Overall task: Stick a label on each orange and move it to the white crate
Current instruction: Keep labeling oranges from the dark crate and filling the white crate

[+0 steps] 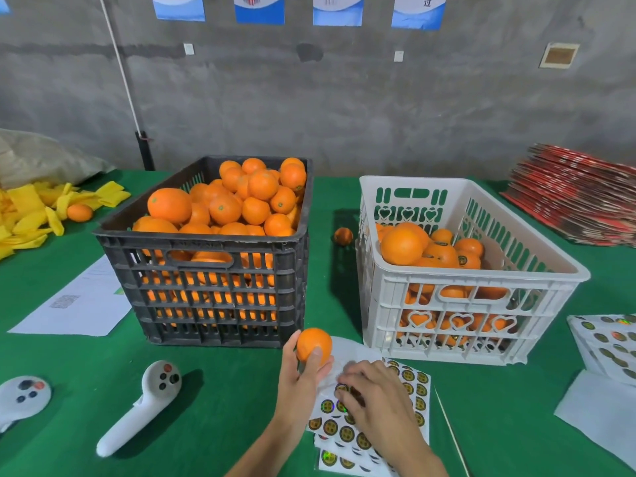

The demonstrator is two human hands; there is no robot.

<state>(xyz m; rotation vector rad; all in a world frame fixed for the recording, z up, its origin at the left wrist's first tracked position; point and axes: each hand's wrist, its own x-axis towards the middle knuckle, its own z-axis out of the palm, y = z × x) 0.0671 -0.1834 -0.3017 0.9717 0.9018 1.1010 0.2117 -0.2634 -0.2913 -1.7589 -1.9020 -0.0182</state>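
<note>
Left hand [301,376]: fingers and thumb curled round one small round orange [314,344], held just above green cloth-covered table [220,401], in front of near right corner of black slatted plastic crate [210,270] heaped with unlabelled oranges. Right hand [373,394]: fingers bent down onto white sheet of round gold-and-black sticker labels [346,432]; fingertips blurred, cannot tell whether a label is pinched. White plastic crate with heart cut-outs [457,304] to right, partly filled with oranges, some showing labels. Loose orange [343,236] between crates. White handheld controller [142,404] lying left of hands. More label sheets [609,346] at right edge.
</note>
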